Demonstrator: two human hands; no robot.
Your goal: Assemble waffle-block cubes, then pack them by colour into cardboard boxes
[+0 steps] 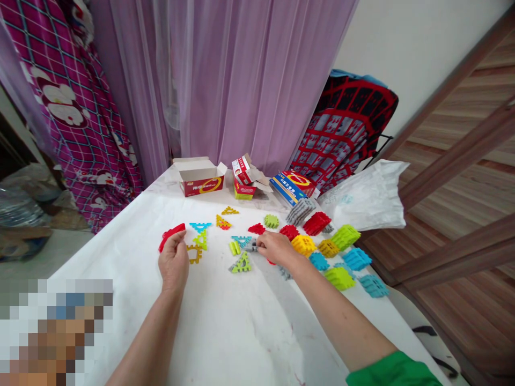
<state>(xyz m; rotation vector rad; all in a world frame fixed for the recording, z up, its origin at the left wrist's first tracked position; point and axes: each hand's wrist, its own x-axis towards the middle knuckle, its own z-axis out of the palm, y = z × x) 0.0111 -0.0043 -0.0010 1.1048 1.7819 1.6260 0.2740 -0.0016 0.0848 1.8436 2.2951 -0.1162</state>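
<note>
Red plastic building pieces (168, 236) stand on the table's left side, with the fingers of my left hand (175, 260) closed around them. Just right of that hand lie a yellow square frame piece (195, 254), a green triangle (200, 239) and a blue triangle (200, 226). My right hand (277, 247) pinches a grey building piece (251, 245) low over the middle of the table; the fingers partly hide it. Close to it are a light-blue triangle (242, 240), small lime pieces (234, 247) and a green triangle (242, 263) with grey beneath.
Stacks of coloured pieces, such as a lime stack (340, 278) and a yellow stack (303, 245), fill the right side. An open red box (203, 185), smaller boxes (243, 187), a blue box (288, 190) and a white plastic bag (362, 195) line the back.
</note>
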